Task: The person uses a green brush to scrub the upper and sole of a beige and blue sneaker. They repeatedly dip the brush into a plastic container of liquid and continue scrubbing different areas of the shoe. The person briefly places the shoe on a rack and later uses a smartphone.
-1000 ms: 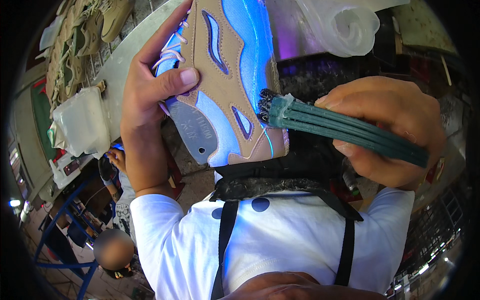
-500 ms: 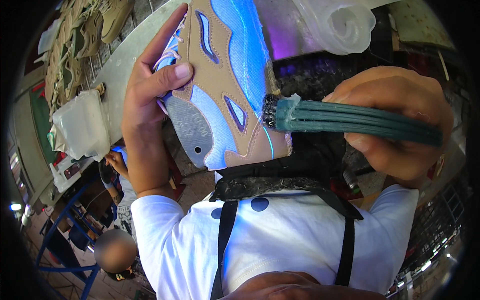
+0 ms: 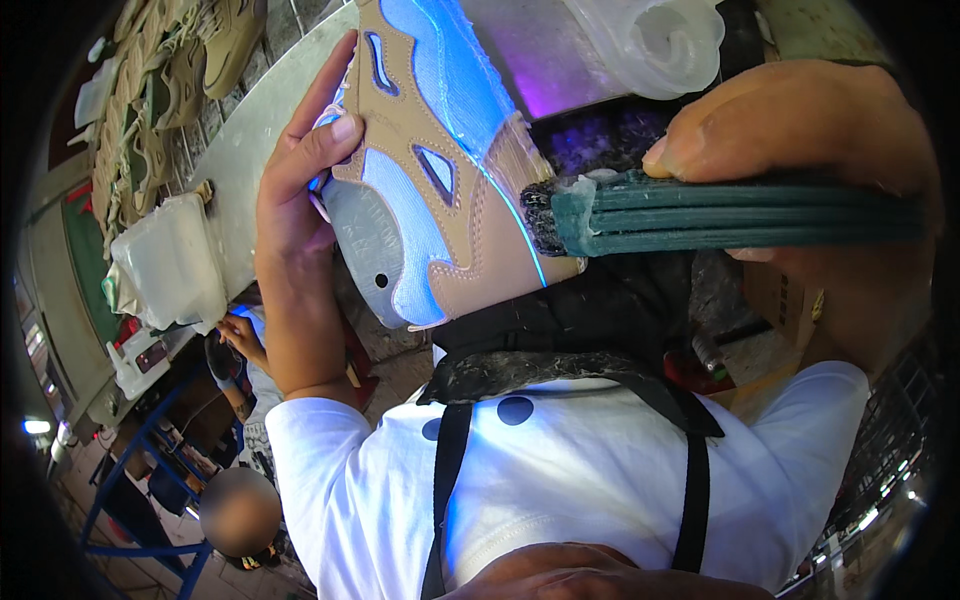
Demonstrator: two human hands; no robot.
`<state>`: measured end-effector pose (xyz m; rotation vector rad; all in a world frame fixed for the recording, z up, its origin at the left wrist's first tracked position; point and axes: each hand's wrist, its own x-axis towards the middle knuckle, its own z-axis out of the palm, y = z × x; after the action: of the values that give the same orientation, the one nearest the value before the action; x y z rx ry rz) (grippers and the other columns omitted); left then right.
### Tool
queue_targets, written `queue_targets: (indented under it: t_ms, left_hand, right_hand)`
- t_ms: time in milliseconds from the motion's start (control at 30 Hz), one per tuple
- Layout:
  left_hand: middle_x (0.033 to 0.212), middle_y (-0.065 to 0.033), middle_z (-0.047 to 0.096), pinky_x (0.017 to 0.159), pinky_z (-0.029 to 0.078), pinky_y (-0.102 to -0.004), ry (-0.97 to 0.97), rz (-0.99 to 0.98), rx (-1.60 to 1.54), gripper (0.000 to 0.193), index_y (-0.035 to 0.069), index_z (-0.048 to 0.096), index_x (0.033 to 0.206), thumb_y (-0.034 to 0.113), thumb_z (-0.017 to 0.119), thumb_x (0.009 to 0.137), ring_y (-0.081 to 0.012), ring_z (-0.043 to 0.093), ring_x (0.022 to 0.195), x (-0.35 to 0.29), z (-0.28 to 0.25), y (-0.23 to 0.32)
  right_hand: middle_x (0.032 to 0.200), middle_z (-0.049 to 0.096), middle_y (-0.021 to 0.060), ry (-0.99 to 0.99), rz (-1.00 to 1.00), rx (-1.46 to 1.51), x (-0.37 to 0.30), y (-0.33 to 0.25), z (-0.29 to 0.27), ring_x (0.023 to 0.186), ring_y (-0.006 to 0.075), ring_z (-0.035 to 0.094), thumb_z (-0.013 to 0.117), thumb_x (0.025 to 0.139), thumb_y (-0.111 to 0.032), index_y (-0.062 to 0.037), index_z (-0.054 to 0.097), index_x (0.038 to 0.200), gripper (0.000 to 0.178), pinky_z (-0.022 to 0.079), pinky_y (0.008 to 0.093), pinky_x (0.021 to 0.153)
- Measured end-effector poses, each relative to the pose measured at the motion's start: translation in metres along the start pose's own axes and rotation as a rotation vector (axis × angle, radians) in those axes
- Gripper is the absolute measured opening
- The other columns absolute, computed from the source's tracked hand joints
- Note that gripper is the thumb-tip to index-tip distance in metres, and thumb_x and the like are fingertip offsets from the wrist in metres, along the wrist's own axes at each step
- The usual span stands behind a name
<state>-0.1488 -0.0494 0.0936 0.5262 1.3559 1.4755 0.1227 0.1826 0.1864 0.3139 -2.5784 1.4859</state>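
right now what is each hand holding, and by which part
Left hand: the shoe, by its laced side. Right hand: the brush, by its green handle.

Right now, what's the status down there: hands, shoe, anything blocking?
Left hand grips tan shoe upper. Right hand holds green brush, black bristles at the upper's edge near its heel. No obstruction seen between them.

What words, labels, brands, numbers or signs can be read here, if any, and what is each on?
None can be read with certainty.
Grey last in the shoe: faint letter-like marks, too blurred to read.
Cardboard box beyond the right hand: dark marks, too small and blurred to read.
I can make out no other lettering.
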Motion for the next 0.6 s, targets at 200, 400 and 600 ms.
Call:
queue_targets:
  t_ms: [200,400,600]
  left_hand:
    - [0.152,-0.0198,0.051,0.113,0.044,-0.039,-0.012,-0.027,-0.148,0.084,0.0,0.031,0.16,0.021,0.067,0.088,-0.0297,0.058,0.133,0.0,0.009,0.0]
    - [0.152,-0.0188,0.05,0.113,0.045,-0.0436,0.047,-0.066,-0.327,0.076,0.001,0.03,0.16,0.02,0.062,0.094,-0.0314,0.056,0.134,-0.005,0.017,0.004]
    - [0.146,-0.0181,0.056,0.11,0.049,-0.0463,0.192,-0.113,-0.355,0.064,0.0,0.041,0.154,0.022,0.06,0.098,-0.0324,0.061,0.128,-0.017,0.037,0.018]
  right_hand:
    - [0.1,0.073,0.0237,-0.152,-0.187,-0.065,0.009,0.014,-0.016,0.092,0.0339,0.074,0.073,0.092,-0.018,0.0061,0.068,0.109,0.03,0.061,0.0397,0.084]
    - [0.102,0.072,0.0247,-0.143,-0.265,-0.07,0.016,0.02,-0.027,0.095,0.0359,0.073,0.073,0.092,-0.015,0.0043,0.066,0.11,0.028,0.06,0.0412,0.086]
    - [0.103,0.072,0.0257,-0.116,-0.331,-0.085,0.019,0.018,-0.038,0.098,0.0379,0.072,0.072,0.092,-0.013,0.0025,0.064,0.112,0.026,0.059,0.0428,0.089]
